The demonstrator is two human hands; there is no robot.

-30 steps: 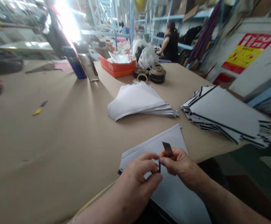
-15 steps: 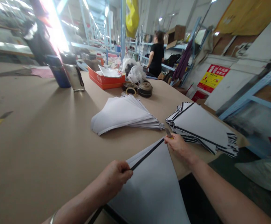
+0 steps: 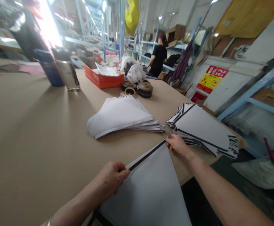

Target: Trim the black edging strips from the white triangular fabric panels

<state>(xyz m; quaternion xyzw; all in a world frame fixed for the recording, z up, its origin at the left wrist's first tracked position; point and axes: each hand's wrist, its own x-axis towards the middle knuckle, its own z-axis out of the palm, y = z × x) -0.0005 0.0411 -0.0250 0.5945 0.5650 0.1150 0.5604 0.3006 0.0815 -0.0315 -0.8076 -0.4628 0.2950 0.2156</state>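
Note:
A white panel (image 3: 151, 185) of sheet material lies before me, tapering to a corner at its far end. A narrow black strip (image 3: 147, 159) runs along its upper left edge. My left hand (image 3: 115, 175) pinches that strip near the panel's middle, fingers closed. At the far corner my right hand (image 3: 176, 144) is closed on a small knife (image 3: 168, 133), its grey blade pointing away and a bit of yellow showing at the fingers. The right fingertips also touch the strip's end at the corner. The near end of the panel runs out of view.
Beyond lie a stack of plain white panels (image 3: 120, 116) and, right, a stack of black-edged panels (image 3: 203, 125). Farther back are rolls of dark tape (image 3: 145, 89), an orange box (image 3: 102, 81), a blue bottle (image 3: 49, 70) and a clear bottle (image 3: 68, 75). A person (image 3: 158, 58) stands behind.
My left hand has moved slightly left with the strip, which now lies along the panel's edge, where white showed beyond it before. My right hand stays at the corner. The view has shifted slightly.

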